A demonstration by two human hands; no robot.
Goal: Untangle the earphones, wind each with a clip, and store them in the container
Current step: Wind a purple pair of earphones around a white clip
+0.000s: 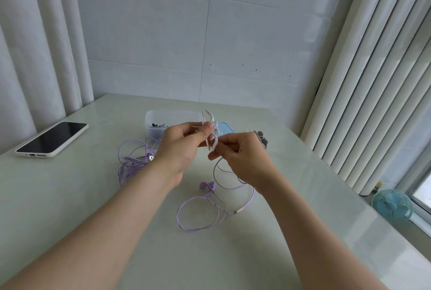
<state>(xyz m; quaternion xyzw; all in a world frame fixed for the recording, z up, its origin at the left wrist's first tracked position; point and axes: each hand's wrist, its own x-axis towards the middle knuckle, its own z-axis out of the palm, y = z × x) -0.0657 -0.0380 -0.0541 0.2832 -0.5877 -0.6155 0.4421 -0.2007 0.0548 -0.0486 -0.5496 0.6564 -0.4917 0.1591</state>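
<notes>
My left hand (179, 147) pinches a white winder clip (211, 137) above the table, its prongs pointing up and down. My right hand (242, 156) pinches the purple cable (218, 166) right beside the clip's lower end. From there the cable of this purple earphone (207, 186) hangs down and loops on the table, with its earbuds lying under my hands. A second purple earphone (134, 160) lies tangled on the table left of my left hand. The clear plastic container (161, 118) stands behind my hands with dark items inside.
A blue lid (225, 127) lies right of the container. Grey clips (262, 139) show behind my right hand. A phone (52, 139) lies at the table's left. A small blue fan (391, 204) stands off the right edge, by the curtains.
</notes>
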